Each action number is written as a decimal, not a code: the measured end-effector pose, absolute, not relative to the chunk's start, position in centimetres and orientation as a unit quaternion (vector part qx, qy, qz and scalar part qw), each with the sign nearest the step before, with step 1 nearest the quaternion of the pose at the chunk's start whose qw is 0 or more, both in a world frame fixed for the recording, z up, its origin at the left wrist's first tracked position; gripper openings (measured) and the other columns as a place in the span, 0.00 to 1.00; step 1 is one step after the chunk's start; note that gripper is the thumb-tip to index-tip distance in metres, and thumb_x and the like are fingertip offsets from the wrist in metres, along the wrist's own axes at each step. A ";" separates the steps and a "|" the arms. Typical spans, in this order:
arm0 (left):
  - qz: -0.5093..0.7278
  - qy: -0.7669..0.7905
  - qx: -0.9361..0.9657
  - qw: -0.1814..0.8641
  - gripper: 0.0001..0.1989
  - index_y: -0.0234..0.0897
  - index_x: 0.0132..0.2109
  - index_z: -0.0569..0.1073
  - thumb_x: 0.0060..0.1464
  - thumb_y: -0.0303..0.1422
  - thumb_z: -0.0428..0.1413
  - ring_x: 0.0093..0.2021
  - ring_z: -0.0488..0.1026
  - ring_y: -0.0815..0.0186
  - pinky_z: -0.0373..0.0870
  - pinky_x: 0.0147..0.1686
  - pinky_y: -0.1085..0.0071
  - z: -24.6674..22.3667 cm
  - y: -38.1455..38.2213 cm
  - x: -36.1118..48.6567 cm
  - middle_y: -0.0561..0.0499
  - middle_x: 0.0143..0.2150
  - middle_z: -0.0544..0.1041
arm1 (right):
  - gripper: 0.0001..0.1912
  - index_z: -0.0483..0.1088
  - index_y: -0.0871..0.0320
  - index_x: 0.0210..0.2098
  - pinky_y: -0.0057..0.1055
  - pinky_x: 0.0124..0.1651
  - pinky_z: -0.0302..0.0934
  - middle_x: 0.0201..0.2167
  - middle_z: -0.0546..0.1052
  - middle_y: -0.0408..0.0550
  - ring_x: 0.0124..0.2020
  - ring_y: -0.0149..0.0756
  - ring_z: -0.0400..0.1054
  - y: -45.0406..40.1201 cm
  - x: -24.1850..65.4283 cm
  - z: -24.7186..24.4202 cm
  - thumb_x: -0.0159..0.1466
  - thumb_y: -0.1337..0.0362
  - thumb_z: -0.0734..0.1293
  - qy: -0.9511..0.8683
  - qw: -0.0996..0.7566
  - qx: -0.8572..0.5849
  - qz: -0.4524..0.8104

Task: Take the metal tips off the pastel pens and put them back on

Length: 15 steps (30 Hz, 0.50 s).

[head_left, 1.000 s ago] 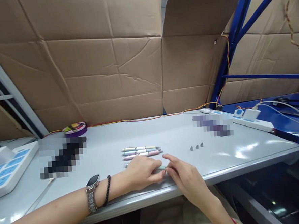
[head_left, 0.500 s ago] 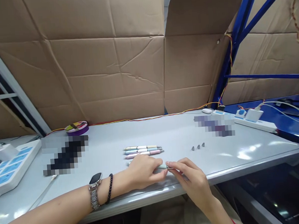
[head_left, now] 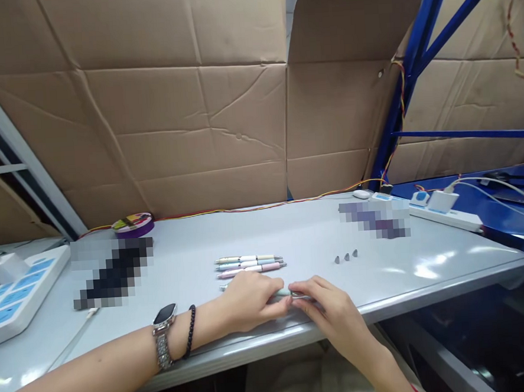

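Near the table's front edge, my left hand (head_left: 253,300) is closed around a pale green pen (head_left: 282,292), whose rear end shows to the left of the hand. The fingertips of my right hand (head_left: 333,310) pinch the pen's right end, at its tip. Just beyond my left hand three pens lie side by side: a cream pen (head_left: 248,259), a light blue pen (head_left: 245,265) and a pink pen (head_left: 253,270). Three small grey cone-shaped pieces (head_left: 346,257) stand in a slanting row to the right.
A purple tape roll (head_left: 133,226) sits at the back left, near a blurred dark object (head_left: 116,273). Power strips (head_left: 26,293) are at the left and on the right (head_left: 445,215). A blurred purplish object (head_left: 374,220) lies back right. Cardboard (head_left: 163,107) stands behind the table.
My right hand's fingers have shifted slightly around the pen's tip end. The whole view has moved a little; the pens and grey pieces on the table stay as they were.
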State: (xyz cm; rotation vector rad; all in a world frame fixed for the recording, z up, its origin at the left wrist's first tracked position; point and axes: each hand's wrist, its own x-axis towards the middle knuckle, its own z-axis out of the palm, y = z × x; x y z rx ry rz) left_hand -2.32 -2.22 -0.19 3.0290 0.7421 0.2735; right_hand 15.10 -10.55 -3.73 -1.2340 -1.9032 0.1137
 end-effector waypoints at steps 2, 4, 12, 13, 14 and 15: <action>0.086 0.239 0.967 -0.002 0.16 0.37 0.26 0.65 0.59 0.40 0.45 0.21 0.63 0.67 0.47 0.20 0.73 -0.2 -2.3 -2.3 0.54 0.21 0.69 | 0.08 0.69 0.55 0.40 0.30 0.35 0.65 0.31 0.74 0.46 0.34 0.35 0.69 -10.4 15.1 -4.0 0.65 0.69 0.60 -0.754 0.443 -0.484 0.044; 0.085 0.241 0.967 -0.001 0.16 0.37 0.26 0.64 0.59 0.40 0.45 0.21 0.63 0.68 0.46 0.20 0.73 -0.2 -2.3 -2.4 0.54 0.21 0.69 | 0.08 0.69 0.56 0.39 0.30 0.35 0.65 0.30 0.74 0.46 0.34 0.35 0.68 -10.3 15.1 -4.1 0.64 0.71 0.60 -0.753 0.463 -0.466 0.029; 0.086 0.244 0.966 0.006 0.20 0.36 0.24 0.64 0.60 0.42 0.44 0.21 0.62 0.68 0.47 0.21 0.73 -0.4 -2.0 -2.3 0.53 0.20 0.69 | 0.05 0.68 0.55 0.38 0.29 0.34 0.66 0.32 0.75 0.46 0.34 0.34 0.69 -10.4 15.3 -3.9 0.63 0.69 0.62 -0.752 0.473 -0.458 0.026; 0.084 0.244 0.966 0.005 0.20 0.36 0.24 0.64 0.60 0.43 0.44 0.21 0.63 0.68 0.47 0.21 0.73 -0.4 -2.0 -2.3 0.53 0.21 0.69 | 0.04 0.68 0.55 0.37 0.28 0.33 0.66 0.31 0.75 0.45 0.32 0.33 0.69 -10.4 15.4 -4.0 0.63 0.68 0.62 -0.748 0.467 -0.470 0.035; 0.083 0.243 0.966 0.004 0.20 0.36 0.24 0.64 0.60 0.43 0.44 0.21 0.62 0.68 0.46 0.21 0.73 -0.4 -2.0 -2.3 0.53 0.21 0.70 | 0.04 0.68 0.55 0.36 0.28 0.32 0.65 0.29 0.74 0.45 0.31 0.33 0.69 -10.5 15.4 -4.0 0.63 0.67 0.62 -0.745 0.464 -0.476 0.040; 0.082 0.242 0.967 0.004 0.21 0.36 0.24 0.64 0.60 0.43 0.44 0.21 0.62 0.68 0.46 0.20 0.73 -0.4 -2.0 -2.3 0.53 0.21 0.69 | 0.04 0.68 0.55 0.35 0.27 0.31 0.65 0.28 0.74 0.45 0.30 0.33 0.69 -10.5 15.4 -4.0 0.63 0.67 0.62 -0.744 0.465 -0.478 0.041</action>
